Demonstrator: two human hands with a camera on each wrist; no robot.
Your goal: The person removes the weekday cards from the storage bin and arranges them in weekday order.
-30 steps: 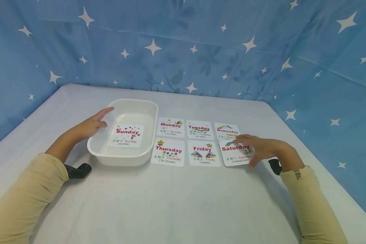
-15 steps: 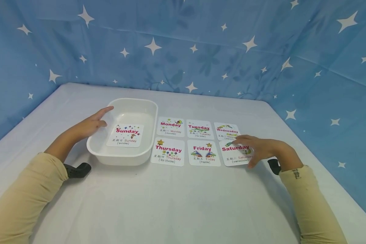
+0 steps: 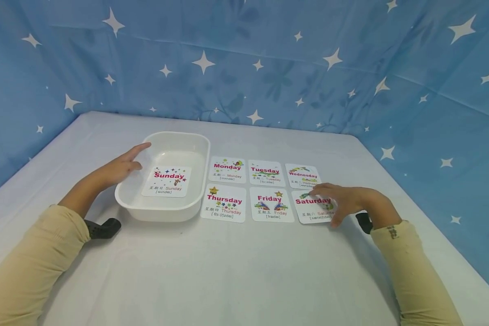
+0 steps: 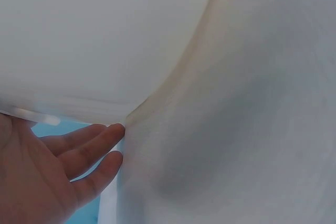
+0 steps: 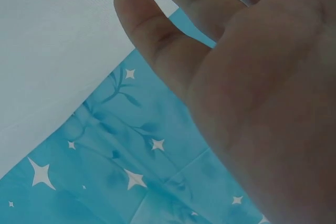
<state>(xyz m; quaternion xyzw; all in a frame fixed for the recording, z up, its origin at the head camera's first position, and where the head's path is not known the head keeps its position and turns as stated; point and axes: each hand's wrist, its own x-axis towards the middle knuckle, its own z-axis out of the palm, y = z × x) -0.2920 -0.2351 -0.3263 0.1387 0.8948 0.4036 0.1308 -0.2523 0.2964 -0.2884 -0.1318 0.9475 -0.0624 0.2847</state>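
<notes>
A white plastic tub (image 3: 163, 214) stands at the left, with a Sunday card (image 3: 169, 182) lying face up in it. My left hand (image 3: 120, 170) grips its left rim, thumb over the edge; in the left wrist view the fingers (image 4: 89, 148) reach along the outer wall. At the right end of the front row lies the Saturday card (image 3: 309, 210). My right hand (image 3: 348, 199) rests at that card's right side, fingertips on its upper part and thumb by its lower right corner. The right wrist view shows the thumb (image 5: 152, 35) extended.
Monday (image 3: 227, 177), Tuesday (image 3: 265, 181) and Wednesday (image 3: 303, 181) cards form the back row. Thursday (image 3: 222, 215) and Friday (image 3: 270, 216) cards lie in front, left of Saturday. A white cloth (image 3: 236, 271) covers the table; a blue starry curtain (image 3: 228, 27) hangs behind.
My right hand has slid the Saturday card slightly toward me, so more of the Wednesday card's lower edge shows. My left hand and the tub stay in place.
</notes>
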